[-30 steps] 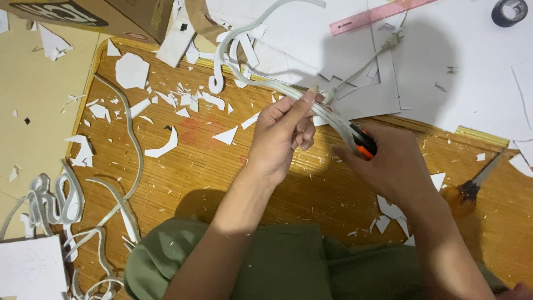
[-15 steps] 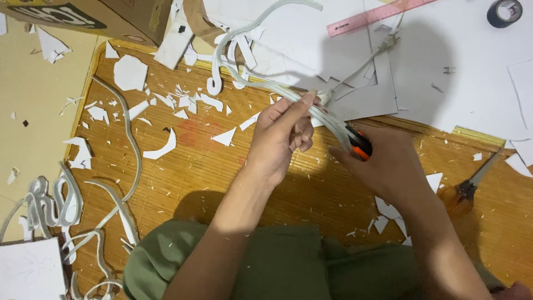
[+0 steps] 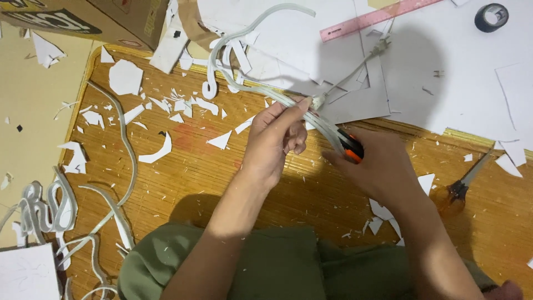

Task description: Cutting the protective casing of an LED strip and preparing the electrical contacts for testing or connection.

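My left hand [image 3: 275, 141] pinches a pale, flexible white strip [image 3: 250, 83] that curves up and away to the left over the mat. A thin wire with a small plug [image 3: 355, 69] runs from the strip's end near my fingertips. My right hand [image 3: 377, 166] grips an orange and black cutter [image 3: 351, 149], its tip against the strip just right of my left fingers. Both hands hover over a woven wooden mat [image 3: 183, 172].
White foam scraps litter the mat. Large white sheets [image 3: 444, 83] lie at the top right with a pink ruler [image 3: 372, 19] and a tape roll [image 3: 491, 16]. Orange-handled scissors [image 3: 455, 191] rest at right. A cardboard box [image 3: 94, 16] is top left; more white strips [image 3: 50, 208] lie at left.
Both hands hold nearly the same place; the strip and my hands have shifted slightly, with the cutter staying against the strip.
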